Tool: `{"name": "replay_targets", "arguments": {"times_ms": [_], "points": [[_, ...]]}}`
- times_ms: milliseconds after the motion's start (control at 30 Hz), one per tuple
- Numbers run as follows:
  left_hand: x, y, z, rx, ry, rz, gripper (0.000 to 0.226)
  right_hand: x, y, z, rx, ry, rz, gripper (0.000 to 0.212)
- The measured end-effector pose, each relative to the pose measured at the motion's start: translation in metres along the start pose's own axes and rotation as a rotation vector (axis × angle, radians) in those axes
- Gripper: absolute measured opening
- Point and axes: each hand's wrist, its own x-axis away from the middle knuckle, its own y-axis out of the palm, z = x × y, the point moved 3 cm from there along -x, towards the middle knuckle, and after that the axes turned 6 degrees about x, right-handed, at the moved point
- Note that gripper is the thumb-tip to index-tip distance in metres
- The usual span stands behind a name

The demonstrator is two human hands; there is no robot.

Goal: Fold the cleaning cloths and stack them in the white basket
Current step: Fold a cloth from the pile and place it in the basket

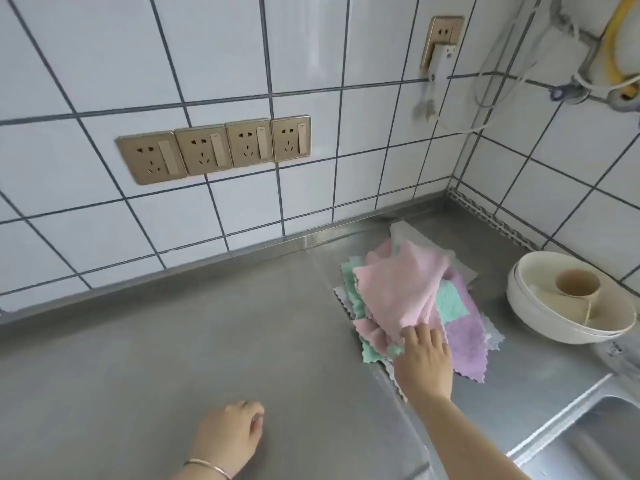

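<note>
Right of centre in the frame, the right hand (424, 358) is in on the pile of cleaning cloths (412, 299), fingers curled onto the near edge of the top pink cloth (398, 285), which bunches and lifts under the pinch. That looks like a peel-off, taking one cloth clear so it can be folded alone. The rest of the heap, green, purple and pale layers, sits fanned out on the steel counter (207, 341) toward the corner where the tiled walls meet (untidy, none folded as far as I can see).

Bottom centre, the left hand (228, 434) rests on bare counter, fingers loosely curled and holding nothing, bracelet at the wrist. My read: it waits on the open stretch of steel because that is the folding space.

At the right edge sit stacked white bowls (554, 327) with a beige cup (577, 282) inside. No white basket shows anywhere, so stacking looks a long way off.
</note>
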Motion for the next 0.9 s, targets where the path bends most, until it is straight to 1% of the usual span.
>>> {"name": "replay_targets", "arguments": {"times_ms": [33,67,100,133,200,267,300,400,467,533,600,633,667,700,733,767,800,833,900], "points": [[-0.007,-0.009,0.001,0.029,0.061,0.057,0.025,-0.004,0.002,0.002,-0.014,0.007,-0.004,0.045],[-0.016,-0.011,-0.001,0.001,0.047,0.059,0.024,-0.008,0.004,0.003,0.001,0.003,0.023,0.049],[-0.024,-0.017,0.001,-0.017,0.045,0.048,0.017,-0.011,0.008,0.005,0.007,-0.018,0.037,0.050],[-0.033,-0.020,0.001,-0.011,0.009,0.032,0.015,-0.014,0.015,0.009,0.028,-0.015,0.073,0.049],[-0.050,-0.020,0.005,0.023,-0.015,-0.012,0.020,-0.022,0.023,0.017,0.034,-0.042,0.117,0.042],[-0.060,-0.021,0.013,0.031,-0.035,-0.013,0.019,-0.027,0.025,0.021,0.029,-0.057,0.139,0.030],[-0.064,-0.022,0.018,0.066,-0.034,0.002,0.018,-0.029,0.025,0.023,0.019,-0.077,0.142,0.028],[-0.068,-0.021,0.034,0.143,-0.028,0.036,0.019,-0.041,0.005,0.015,-0.066,-0.157,0.137,0.036],[-0.068,-0.021,0.053,0.238,0.002,0.055,0.025,-0.054,-0.015,0.005,-0.125,-0.216,0.075,0.035],[-0.068,-0.029,0.077,0.326,0.086,0.113,0.035,-0.067,-0.041,-0.011,-0.155,-0.281,-0.027,0.034],[-0.071,-0.045,0.099,0.369,0.172,0.152,0.056,-0.075,-0.070,-0.035,-0.144,-0.431,-0.057,0.025],[-0.073,-0.056,0.109,0.383,0.197,0.189,0.063,-0.076,-0.083,-0.049,-0.162,-0.525,-0.018,0.020],[-0.074,-0.067,0.119,0.389,0.224,0.229,0.064,-0.075,-0.095,-0.062,-0.172,-0.606,-0.055,0.017],[-0.072,-0.081,0.127,0.377,0.255,0.309,0.059,-0.071,-0.110,-0.077,-0.186,-0.715,-0.086,0.014],[-0.068,-0.092,0.128,0.355,0.268,0.410,0.051,-0.065,-0.122,-0.090,-0.193,-0.816,-0.065,0.012],[-0.062,-0.104,0.127,0.332,0.267,0.507,0.042,-0.057,-0.137,-0.102,-0.175,-0.894,-0.049,0.012],[-0.056,-0.113,0.120,0.315,0.240,0.575,0.033,-0.051,-0.148,-0.113,-0.186,-0.944,-0.088,0.011],[-0.050,-0.118,0.110,0.301,0.210,0.612,0.026,-0.048,-0.156,-0.121,-0.213,-0.981,-0.164,0.012],[-0.034,-0.124,0.084,0.312,0.145,0.590,0.020,-0.042,-0.173,-0.137,-0.323,-1.038,-0.277,0.016]]}}
